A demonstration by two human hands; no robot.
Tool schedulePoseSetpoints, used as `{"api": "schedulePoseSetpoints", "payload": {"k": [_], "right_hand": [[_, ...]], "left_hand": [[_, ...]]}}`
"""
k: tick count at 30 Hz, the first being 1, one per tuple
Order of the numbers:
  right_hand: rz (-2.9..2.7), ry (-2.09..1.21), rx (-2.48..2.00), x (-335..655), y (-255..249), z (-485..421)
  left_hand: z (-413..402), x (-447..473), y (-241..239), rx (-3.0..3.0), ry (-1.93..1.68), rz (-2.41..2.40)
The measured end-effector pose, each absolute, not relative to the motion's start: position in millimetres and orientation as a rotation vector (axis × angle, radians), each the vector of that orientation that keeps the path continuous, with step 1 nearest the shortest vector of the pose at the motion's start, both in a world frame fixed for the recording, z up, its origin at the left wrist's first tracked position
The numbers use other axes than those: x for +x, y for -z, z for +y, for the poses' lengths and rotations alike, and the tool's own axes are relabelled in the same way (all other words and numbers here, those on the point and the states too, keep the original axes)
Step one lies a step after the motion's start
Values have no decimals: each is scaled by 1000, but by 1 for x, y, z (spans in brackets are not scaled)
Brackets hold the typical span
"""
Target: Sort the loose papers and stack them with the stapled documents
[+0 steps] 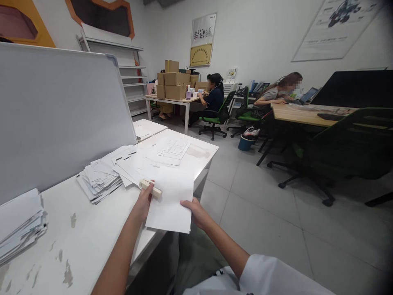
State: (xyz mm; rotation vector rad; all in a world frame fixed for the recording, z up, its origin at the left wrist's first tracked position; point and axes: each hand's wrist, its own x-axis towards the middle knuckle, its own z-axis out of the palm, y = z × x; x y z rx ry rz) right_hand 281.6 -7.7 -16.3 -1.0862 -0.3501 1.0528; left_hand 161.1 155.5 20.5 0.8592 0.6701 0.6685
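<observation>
Print is seen on the papers (147,164) on the counter (76,233) and on the wall posters (202,39), but none can be read.

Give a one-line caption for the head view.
Left hand presses a stamp onto a sheet held by the right hand.

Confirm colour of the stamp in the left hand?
Cream or pale beige; the stamp sits in the left hand over white paper. Head view.

Matt white paper sheet (170,205), scuffed smooth white table (76,241)
</observation>
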Motion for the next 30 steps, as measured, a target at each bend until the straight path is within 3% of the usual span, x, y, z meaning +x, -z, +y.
{"api": "schedulePoseSetpoints", "payload": {"k": [7, 20, 30], "right_hand": [[-320, -1015, -1062, 281, 17, -2], [-385, -975, -1250, 274, 21, 0], [-262, -904, -1145, 277, -8, -17]], "left_hand": [[144, 155, -26, 986, -502, 652], [156, 160, -13, 975, -878, 648], [150, 159, -20, 810, -733, 631]]}}
